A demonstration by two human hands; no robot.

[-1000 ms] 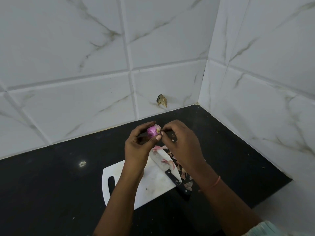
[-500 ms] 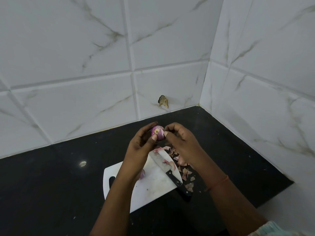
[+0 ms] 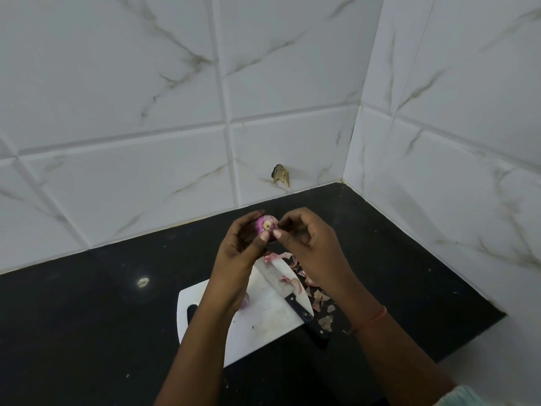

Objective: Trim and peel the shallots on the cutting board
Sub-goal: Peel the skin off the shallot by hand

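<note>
Above the far end of the cutting board [image 3: 263, 329], the person holds a shallot [image 3: 265, 225] up in the air with both hands. The left hand [image 3: 238, 253] grips it from the left, fingers curled behind it and the thumb pressed against its near side. The right hand [image 3: 310, 244] pinches at the shallot's right edge with thumb and forefinger, the other fingers curled loosely in. The shallot is purple-pink, and its trimmed end, with a pale yellowish centre, faces the camera.

The white cutting board lies on a black countertop [image 3: 87, 317], its handle slot at the near left. A knife [image 3: 288, 294] rests across the board's right side, blade pointing far and black handle hanging over the near right edge. A curl of pink skin sits on the blade. More peels [image 3: 317, 297] lie scattered on the counter just to the right of the board, and a few at the board's far end. Another pink piece [image 3: 245, 303] peeks out from behind the left wrist on the board; I cannot tell what it is.

The right wrist wears a thin orange band [image 3: 373, 317], and a pale sleeve [image 3: 462, 397] shows at the near right corner. White marble-look tiles [image 3: 146, 112] cover both walls, with a chipped brown spot [image 3: 281, 174] low on the far wall. No brand, label or writing is readable on anything.
</note>
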